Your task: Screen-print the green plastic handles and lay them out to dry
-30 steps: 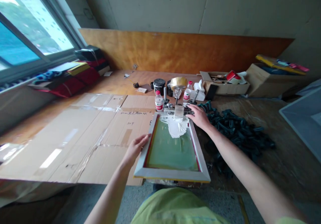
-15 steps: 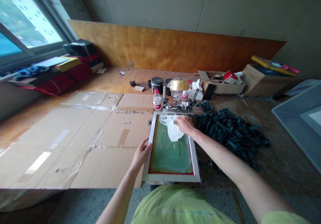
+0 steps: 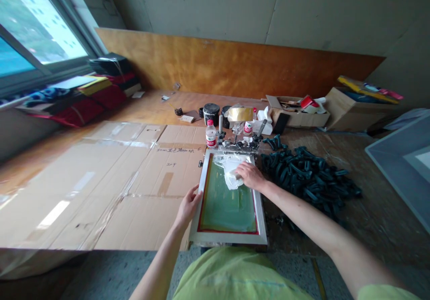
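Observation:
A screen frame (image 3: 262,219) with a green mesh and pale metal rim lies in front of me, its far end at a metal clamp (image 3: 240,145). White paste (image 3: 231,181) covers the upper part of the mesh. My left hand (image 3: 191,201) grips the frame's left rim, fingers on top. Over the white paste, my right hand (image 3: 250,174) has its fingers closed around something small and pale, too hidden to name.
Flattened cardboard (image 3: 134,179) covers the table to the left. Dark green pieces (image 3: 309,179) are heaped at the right. Behind the clamp stand a bottle (image 3: 211,135), a black tub (image 3: 211,114) and a tape roll (image 3: 240,113). A grey bin (image 3: 403,165) is far right.
My right hand has moved slightly toward me and to the right over the white paste. My left hand stays on the frame's left rim.

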`<state>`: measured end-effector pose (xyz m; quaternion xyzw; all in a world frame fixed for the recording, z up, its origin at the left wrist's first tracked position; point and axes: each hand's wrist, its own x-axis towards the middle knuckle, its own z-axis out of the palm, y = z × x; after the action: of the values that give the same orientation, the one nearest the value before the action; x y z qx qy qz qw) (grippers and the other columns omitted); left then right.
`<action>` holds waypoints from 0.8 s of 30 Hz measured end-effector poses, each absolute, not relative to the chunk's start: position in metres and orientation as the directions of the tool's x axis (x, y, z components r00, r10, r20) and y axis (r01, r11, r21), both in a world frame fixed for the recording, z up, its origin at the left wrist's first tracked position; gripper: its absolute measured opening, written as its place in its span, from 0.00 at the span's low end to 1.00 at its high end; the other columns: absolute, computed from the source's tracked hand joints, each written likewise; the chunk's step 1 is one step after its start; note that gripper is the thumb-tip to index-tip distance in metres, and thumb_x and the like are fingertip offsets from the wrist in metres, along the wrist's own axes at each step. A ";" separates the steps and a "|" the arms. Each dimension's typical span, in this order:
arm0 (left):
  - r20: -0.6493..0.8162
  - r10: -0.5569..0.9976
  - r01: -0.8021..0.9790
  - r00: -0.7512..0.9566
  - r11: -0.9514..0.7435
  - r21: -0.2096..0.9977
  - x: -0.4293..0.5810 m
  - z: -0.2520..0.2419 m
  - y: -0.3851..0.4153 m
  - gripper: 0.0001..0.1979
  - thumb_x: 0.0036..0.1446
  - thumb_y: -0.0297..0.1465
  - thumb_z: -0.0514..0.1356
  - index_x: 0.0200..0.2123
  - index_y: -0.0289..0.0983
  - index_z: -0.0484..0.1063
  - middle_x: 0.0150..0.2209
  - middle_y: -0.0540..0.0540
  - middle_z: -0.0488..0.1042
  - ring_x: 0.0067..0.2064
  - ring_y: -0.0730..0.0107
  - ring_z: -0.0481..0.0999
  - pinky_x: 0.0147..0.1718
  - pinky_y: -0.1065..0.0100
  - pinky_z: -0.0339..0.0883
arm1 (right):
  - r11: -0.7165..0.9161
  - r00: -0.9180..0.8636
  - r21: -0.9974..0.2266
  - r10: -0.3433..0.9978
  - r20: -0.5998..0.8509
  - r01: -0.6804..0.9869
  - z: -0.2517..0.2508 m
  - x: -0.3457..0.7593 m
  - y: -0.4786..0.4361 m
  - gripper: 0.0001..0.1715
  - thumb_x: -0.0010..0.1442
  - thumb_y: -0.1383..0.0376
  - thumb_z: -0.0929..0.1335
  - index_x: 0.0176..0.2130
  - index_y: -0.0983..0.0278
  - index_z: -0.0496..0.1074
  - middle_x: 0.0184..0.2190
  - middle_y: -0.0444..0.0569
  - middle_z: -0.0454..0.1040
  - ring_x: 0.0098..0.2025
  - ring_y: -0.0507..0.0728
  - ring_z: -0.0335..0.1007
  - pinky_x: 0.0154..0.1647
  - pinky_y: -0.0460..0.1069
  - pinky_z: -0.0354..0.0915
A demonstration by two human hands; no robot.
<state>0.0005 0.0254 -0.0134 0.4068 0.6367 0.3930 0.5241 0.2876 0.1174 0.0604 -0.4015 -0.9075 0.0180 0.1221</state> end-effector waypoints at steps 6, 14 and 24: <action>-0.362 0.924 0.065 -0.126 0.372 0.926 0.002 -0.009 0.024 0.37 0.48 0.53 0.61 0.56 0.35 0.68 0.23 0.53 0.71 0.22 0.73 0.68 0.20 0.73 0.59 | 0.746 -0.713 -0.207 0.666 0.219 0.633 0.055 0.299 0.095 0.09 0.61 0.72 0.65 0.36 0.64 0.74 0.33 0.50 0.74 0.40 0.57 0.66 0.42 0.49 0.63; -0.390 0.917 -0.058 -0.083 0.386 0.921 -0.001 0.052 0.022 0.41 0.44 0.52 0.66 0.59 0.38 0.67 0.26 0.51 0.75 0.25 0.69 0.73 0.23 0.71 0.64 | 0.311 -0.263 -0.331 0.947 0.182 0.891 0.105 0.286 0.183 0.35 0.56 0.63 0.73 0.61 0.55 0.64 0.48 0.51 0.74 0.46 0.59 0.71 0.46 0.50 0.65; -0.050 0.987 -0.334 -0.153 -0.004 0.943 0.018 0.152 0.106 0.27 0.51 0.55 0.59 0.37 0.36 0.74 0.31 0.46 0.77 0.32 0.69 0.76 0.31 0.70 0.70 | 0.094 -0.091 -0.454 0.995 0.030 0.886 0.040 0.349 0.126 0.18 0.61 0.60 0.67 0.50 0.62 0.71 0.38 0.50 0.77 0.41 0.59 0.72 0.43 0.52 0.65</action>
<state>0.0180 0.1061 0.1522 0.3608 0.4526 0.6098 0.5415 0.3486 0.1264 0.0398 -0.6530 -0.7203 0.1625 0.1681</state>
